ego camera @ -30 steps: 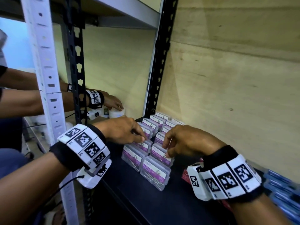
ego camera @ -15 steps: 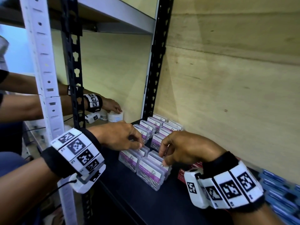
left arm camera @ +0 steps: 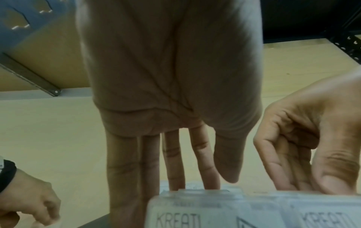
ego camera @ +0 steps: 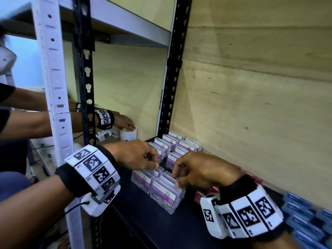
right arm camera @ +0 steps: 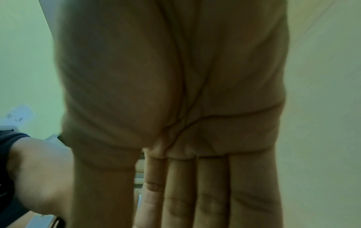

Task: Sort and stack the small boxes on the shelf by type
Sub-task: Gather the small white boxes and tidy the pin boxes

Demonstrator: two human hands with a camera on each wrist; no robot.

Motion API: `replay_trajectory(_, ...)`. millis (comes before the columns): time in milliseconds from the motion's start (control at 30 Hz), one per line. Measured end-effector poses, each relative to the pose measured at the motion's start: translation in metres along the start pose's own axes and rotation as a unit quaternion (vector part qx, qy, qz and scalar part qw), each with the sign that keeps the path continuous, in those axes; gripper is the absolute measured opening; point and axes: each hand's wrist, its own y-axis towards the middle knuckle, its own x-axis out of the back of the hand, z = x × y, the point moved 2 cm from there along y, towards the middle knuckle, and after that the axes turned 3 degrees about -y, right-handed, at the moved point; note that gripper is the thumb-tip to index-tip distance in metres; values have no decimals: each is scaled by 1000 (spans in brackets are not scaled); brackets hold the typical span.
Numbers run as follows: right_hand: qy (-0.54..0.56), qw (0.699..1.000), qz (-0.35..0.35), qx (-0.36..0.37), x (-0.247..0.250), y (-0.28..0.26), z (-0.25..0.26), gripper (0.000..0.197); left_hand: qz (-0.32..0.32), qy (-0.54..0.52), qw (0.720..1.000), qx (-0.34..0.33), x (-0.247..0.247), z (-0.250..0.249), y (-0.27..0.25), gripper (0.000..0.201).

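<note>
Clear paper clip boxes with purple labels (ego camera: 172, 146) stand in two rows on the black shelf (ego camera: 143, 221). My left hand (ego camera: 156, 163) reaches down onto the left row and pinches the top of a box just behind the front left box (ego camera: 140, 180). In the left wrist view its fingers (left arm camera: 173, 162) go down behind a box (left arm camera: 195, 209). My right hand (ego camera: 175, 179) pinches the top edge of the front right box (ego camera: 164, 194) between thumb and forefinger. In the right wrist view the palm hides the boxes.
Red boxes (ego camera: 206, 193) lie under my right wrist and blue boxes (ego camera: 305, 218) are stacked at the far right. A plywood wall backs the shelf. Beyond the black upright (ego camera: 172, 78), another person's hand (ego camera: 124, 121) rests on a white container (ego camera: 128, 134).
Both my hands have slid a little along the rows toward the near end. The boxes stand where they were. The other person's hand has shifted slightly.
</note>
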Motion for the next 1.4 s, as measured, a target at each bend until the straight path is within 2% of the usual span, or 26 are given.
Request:
replay_trajectory(133, -1, 1000, -7, 13, 5, 1, -1, 20, 23, -9, 1000, 7, 7, 3, 4, 24)
replay_trajectory(233, -17, 999, -40, -4, 18, 10, -4, 19, -10, -3, 1000, 14, 15, 9, 12, 27)
replay_trajectory(400, -57, 996, -64, -34, 38, 41, -17, 22, -47, 63, 997, 28, 27, 24, 37, 30)
replay_trajectory(500, -74, 995, -54, -49, 40, 57, -21, 26, -57, 58, 996, 27, 30, 35, 52, 29)
replay_trajectory(833, -69, 995, -18, -65, 33, 83, -28, 20, -48, 25, 999, 8, 29, 40, 74, 28)
replay_trajectory(1067, 7, 998, 25, -57, 33, 77, -30, 20, -32, 15, 999, -5, 26, 33, 74, 24)
replay_trajectory(1400, 47, 997, 40, -42, 24, 59, -29, 18, 4, 17, 1000, -8, 25, 16, 60, 19)
